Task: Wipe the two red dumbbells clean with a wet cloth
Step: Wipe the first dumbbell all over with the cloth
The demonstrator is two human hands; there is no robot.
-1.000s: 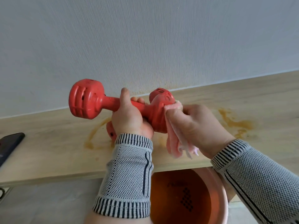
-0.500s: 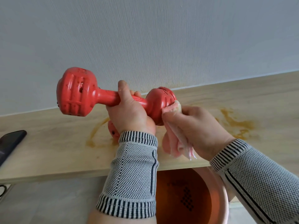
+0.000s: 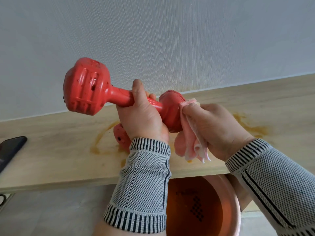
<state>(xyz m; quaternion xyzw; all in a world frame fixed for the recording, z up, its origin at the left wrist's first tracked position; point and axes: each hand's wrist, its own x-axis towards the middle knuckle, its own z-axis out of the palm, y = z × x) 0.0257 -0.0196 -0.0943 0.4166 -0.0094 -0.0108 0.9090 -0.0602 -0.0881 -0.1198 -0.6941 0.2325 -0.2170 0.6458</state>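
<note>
My left hand (image 3: 142,116) grips the handle of a red dumbbell (image 3: 86,86) and holds it in the air above the wooden shelf (image 3: 51,150). Its left head is tilted up, its right head sits lower. My right hand (image 3: 216,128) holds a pink wet cloth (image 3: 190,142) pressed against the right head's side. A second red dumbbell (image 3: 120,135) lies on the shelf behind my left wrist, mostly hidden.
Orange-brown stains (image 3: 250,125) mark the shelf on the right and near the lying dumbbell. A round pink basin (image 3: 233,201) with brownish water stands on the floor below the shelf edge. A dark phone (image 3: 10,149) lies at the shelf's far left. A white wall rises behind.
The held dumbbell has tilted, its left head rising and coming nearer the camera. My right hand with the cloth has shifted slightly along the right head.
</note>
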